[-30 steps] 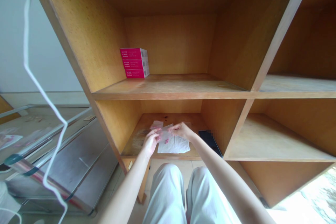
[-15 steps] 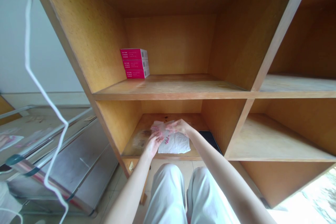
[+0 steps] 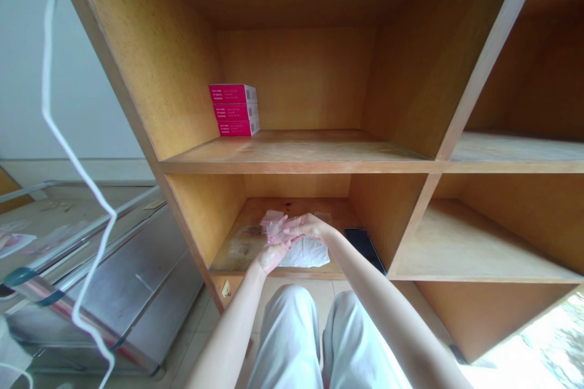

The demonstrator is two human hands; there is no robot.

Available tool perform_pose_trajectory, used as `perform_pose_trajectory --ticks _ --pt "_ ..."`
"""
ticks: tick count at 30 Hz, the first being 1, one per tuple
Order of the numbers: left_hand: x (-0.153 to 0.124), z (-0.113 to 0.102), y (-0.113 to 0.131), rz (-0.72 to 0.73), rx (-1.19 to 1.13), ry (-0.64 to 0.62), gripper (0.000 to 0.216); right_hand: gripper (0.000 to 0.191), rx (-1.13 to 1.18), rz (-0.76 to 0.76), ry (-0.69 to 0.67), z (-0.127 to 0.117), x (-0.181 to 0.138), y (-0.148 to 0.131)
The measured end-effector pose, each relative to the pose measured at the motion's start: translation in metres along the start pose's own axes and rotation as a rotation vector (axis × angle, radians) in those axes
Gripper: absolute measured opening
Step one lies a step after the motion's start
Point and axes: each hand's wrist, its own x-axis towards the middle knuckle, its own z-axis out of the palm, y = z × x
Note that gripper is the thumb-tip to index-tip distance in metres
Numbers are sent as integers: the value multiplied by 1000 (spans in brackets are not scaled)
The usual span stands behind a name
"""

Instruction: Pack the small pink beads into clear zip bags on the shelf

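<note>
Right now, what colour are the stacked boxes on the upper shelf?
The stacked boxes are bright magenta-pink, clearest in the head view.

Glossy plastic bag (image 3: 275, 226), smooth wooden shelf (image 3: 296, 166)

Three stacked magenta boxes (image 3: 233, 110) on upper wooden shelf (image 3: 296, 149) | black smartphone (image 3: 361, 248) on lower shelf, right side | white cord (image 3: 44, 110) dangling left | stainless steel panel (image 3: 104, 292) leaning lower left

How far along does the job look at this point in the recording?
Done: three pink boxes sit stacked on the upper shelf. In hand: the left hand and right hand hold a clear plastic packet. Left: a white sheet lies on the lower shelf.
</note>
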Motion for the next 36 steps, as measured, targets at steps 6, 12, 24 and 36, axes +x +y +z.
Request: perform_pose_trajectory --ticks 6,12,24,36 --pt "-2 0 -1 22 -11 59 58 45 -13 24 18 2 1 1" --pt "-1 -5 -2 33 2 187 49 37 -56 -9 37 5 3 7" --pt "-4 -47 3 48 -7 318 37 27 96 -37 419 -15 17 35" --pt "-5 -63 8 -68 49 303 36 54 45 -116 904 25 66 96"
